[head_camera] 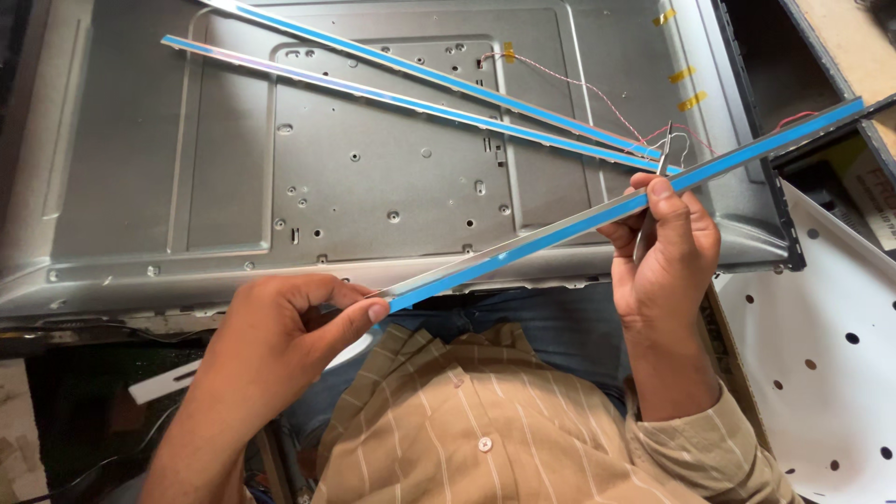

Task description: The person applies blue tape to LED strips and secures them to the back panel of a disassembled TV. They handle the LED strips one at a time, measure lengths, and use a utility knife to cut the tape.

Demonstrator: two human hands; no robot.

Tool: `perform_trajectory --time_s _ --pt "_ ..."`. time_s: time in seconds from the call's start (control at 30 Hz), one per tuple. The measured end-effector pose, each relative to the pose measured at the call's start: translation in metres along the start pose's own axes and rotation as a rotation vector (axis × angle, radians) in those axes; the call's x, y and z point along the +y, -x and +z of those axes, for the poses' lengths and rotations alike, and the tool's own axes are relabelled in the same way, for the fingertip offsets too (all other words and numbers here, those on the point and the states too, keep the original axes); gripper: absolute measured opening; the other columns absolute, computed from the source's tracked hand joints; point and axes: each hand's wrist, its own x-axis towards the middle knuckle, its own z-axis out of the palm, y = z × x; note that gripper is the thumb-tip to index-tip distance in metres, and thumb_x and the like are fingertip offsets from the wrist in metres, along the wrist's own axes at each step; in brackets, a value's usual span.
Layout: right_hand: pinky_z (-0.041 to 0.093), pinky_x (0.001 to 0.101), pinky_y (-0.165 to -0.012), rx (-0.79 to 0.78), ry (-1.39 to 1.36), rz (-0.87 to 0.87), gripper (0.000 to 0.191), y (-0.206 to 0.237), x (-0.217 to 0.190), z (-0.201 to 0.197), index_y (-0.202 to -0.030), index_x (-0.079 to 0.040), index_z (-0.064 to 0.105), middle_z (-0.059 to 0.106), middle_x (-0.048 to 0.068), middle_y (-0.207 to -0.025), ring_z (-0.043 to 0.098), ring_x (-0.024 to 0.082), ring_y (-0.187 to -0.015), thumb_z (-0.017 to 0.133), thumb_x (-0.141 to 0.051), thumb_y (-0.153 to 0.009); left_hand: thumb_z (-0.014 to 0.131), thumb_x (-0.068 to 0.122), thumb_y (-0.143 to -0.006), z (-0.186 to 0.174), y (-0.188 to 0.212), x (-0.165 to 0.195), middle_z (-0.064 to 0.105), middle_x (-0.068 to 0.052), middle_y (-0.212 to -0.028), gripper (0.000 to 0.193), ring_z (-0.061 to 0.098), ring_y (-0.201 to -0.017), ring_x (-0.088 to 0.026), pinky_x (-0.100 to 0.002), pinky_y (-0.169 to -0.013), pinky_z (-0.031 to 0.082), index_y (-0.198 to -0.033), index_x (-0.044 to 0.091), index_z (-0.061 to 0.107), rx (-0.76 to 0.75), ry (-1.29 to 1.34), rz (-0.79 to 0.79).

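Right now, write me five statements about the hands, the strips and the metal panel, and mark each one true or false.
1. The left hand pinches the near end of a long strip with a blue stripe. True.
2. The right hand holds that strip and a thin metal tool too. True.
3. Four loose strips lie on the grey metal panel. False: two strips lie there, slanting across it.
4. The held strip lies flat on the panel. False: it is lifted above it, between both hands.
5. Thin red and white wires run over the panel near the far ends of the two strips. True.
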Motion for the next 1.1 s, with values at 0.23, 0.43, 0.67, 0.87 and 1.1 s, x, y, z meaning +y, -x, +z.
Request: perform_trajectory --time_s 0.23,0.43,0.67,0.87,1.1 --pt "0.066 0.0321 -0.073 -0.006 0.027 -0.008 0.017 0.001 -0.001 0.002 -0.104 0.002 0.068 0.067 0.006 -0.091 0.068 0.012 -0.080 0.064 -0.014 -0.105 0.082 0.033 -0.084 0.000 -0.002 -0.002 0.063 -0.001 -0.049 0.024 0.043 -0.044 -0.008 -0.028 -0.042 0.032 -0.088 0.009 0.086 -0.015 0.065 0.002" --pt "0.066 0.0319 -0.074 -0.008 0.048 -0.003 0.017 -0.001 0.001 0.001 -0.104 0.002 0.068 0.068 0.006 -0.091 0.069 0.012 -0.080 0.064 -0.015 -0.104 0.079 0.035 -0.086 0.002 -0.001 -0.004 0.061 -0.001 -0.047 0.026 0.042 -0.042 -0.008 -0.028 -0.041 0.031 -0.085 0.008 0.083 -0.032 0.029 0.028" --pt "0.066 0.0309 -0.072 -0.012 0.016 0.007 0.018 -0.003 0.006 -0.001 -0.108 0.000 0.068 0.068 0.006 -0.093 0.069 0.012 -0.079 0.066 -0.017 -0.105 0.077 0.031 -0.086 0.005 0.001 -0.007 0.062 0.000 -0.048 0.022 0.042 -0.042 -0.007 -0.028 -0.040 0.031 -0.088 0.009 0.083 -0.031 0.047 0.057" --pt "0.057 0.0267 -0.060 -0.034 -0.047 0.029 0.026 0.001 0.017 0.002 -0.117 0.001 0.067 0.070 0.006 -0.094 0.066 0.011 -0.073 0.066 -0.022 -0.105 0.077 0.024 -0.085 0.022 0.014 -0.011 0.063 0.000 -0.047 0.019 0.041 -0.042 -0.005 -0.027 -0.039 0.028 -0.092 0.009 0.086 0.020 0.183 0.069" --pt "0.053 0.0249 -0.063 -0.150 -0.051 0.163 0.038 0.018 0.028 0.014 -0.131 0.002 0.060 0.065 0.002 -0.101 0.061 0.008 -0.077 0.072 -0.016 -0.100 0.077 0.022 -0.083 0.045 0.021 -0.011 0.068 0.000 -0.046 0.020 0.050 -0.041 -0.002 -0.023 -0.039 0.033 -0.097 0.010 0.085 0.090 0.249 0.077"
